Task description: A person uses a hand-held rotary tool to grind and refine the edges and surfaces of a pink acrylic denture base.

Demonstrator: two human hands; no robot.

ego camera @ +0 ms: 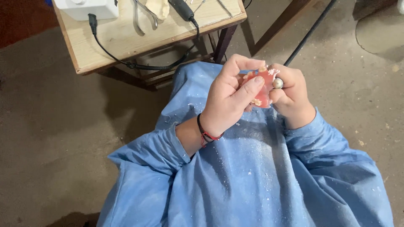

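Note:
My left hand (229, 98) grips a pink denture piece (264, 86) with pale teeth along its edge, thumb pressed over its front. Against the piece's right side, my right hand (292, 94) is closed around a handpiece whose rounded metal tip (277, 83) shows between the fingers. A black cable (309, 33) runs from that hand up and away. Both hands hover over my lap, which is covered by a blue gown (252, 176) dusted with white powder. A black and red band circles my left wrist.
A small wooden table (126, 38) stands ahead at upper left, carrying a white box (86, 7), a black cord (126, 63), metal pliers (143, 17) and a dark handpiece (182, 9). Brown concrete floor (54, 138) surrounds me.

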